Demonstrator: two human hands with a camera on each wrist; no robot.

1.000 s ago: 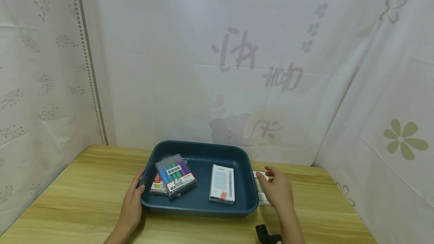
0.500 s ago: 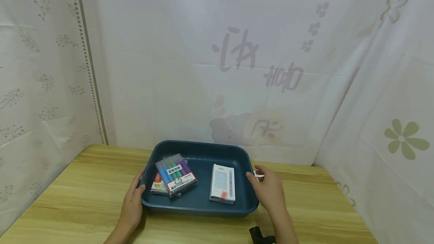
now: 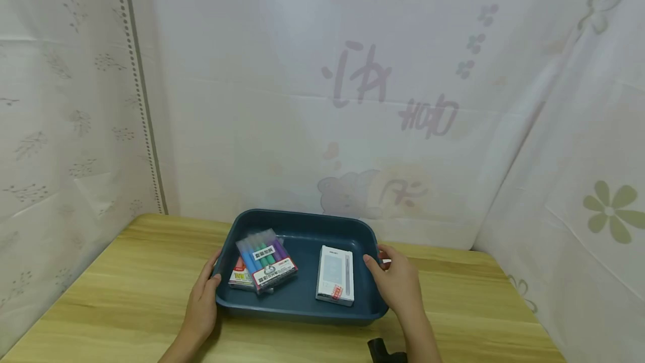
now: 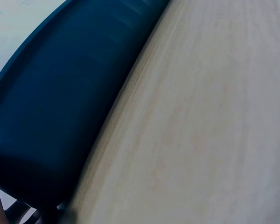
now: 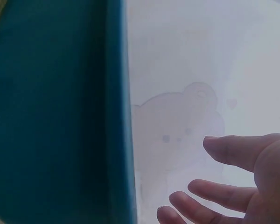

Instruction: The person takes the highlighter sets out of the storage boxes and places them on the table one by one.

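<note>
A dark blue plastic tray (image 3: 302, 313) stands on the table in the head view. My left hand (image 3: 200, 304) grips its left end, thumb at the rim and fingers along the outer wall. At the right end is my right hand (image 3: 400, 279), close to the rim; the right wrist view shows its fingers loosely spread with nothing between them. Inside the tray, a clear pack of coloured pens (image 3: 267, 262) lies across a flat pack with red and yellow print (image 3: 241, 278). A white box with a red sticker (image 3: 335, 274) lies farther right.
The wooden table (image 3: 484, 307) extends on both sides of the tray. Behind it hangs a pale patterned curtain (image 3: 277, 144). Near my right forearm is a black angled piece (image 3: 384, 352). A small light-coloured bit (image 3: 386, 263) shows by my right fingers, mostly hidden.
My right hand has moved left toward the tray's right end, and the pack on the table there has gone mostly out of sight. The head view has shifted slightly. My left hand keeps its place.
</note>
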